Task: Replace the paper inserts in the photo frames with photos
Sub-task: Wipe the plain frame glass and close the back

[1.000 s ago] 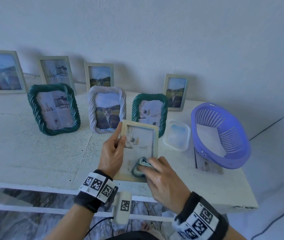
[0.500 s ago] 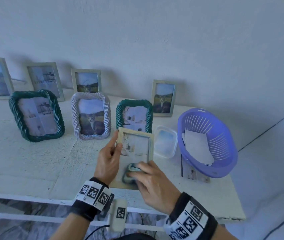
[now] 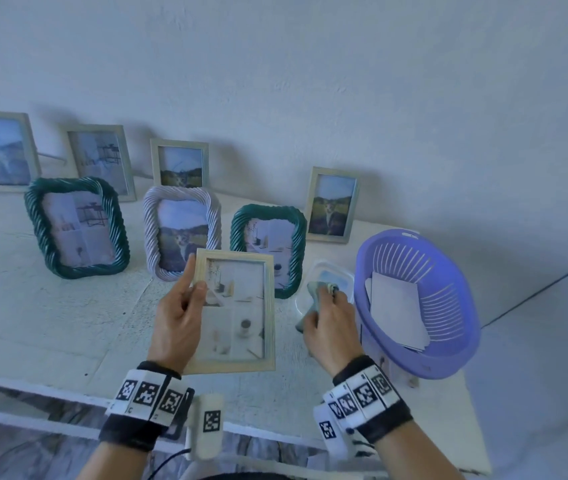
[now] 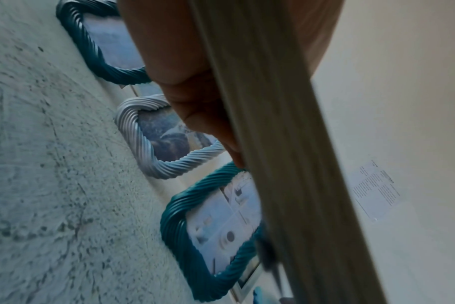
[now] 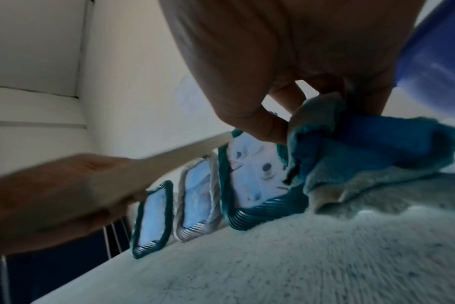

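My left hand grips a pale wooden photo frame by its left edge, glass facing me, above the white table. In the left wrist view the frame's edge runs down the picture beside my thumb. My right hand pinches a blue-green cloth to the right of the frame, over a clear plastic container. The right wrist view has the cloth bunched under my fingers. Behind stand two teal rope frames and a white rope frame.
Several plain frames lean on the wall at the back. A purple plastic basket holding white paper sits at the table's right end. The table's front edge runs just beyond my wrists.
My right hand has lifted the cloth off the frame's glass and moved right, over the clear container. The left hand still holds the frame, now raised a little and more upright.
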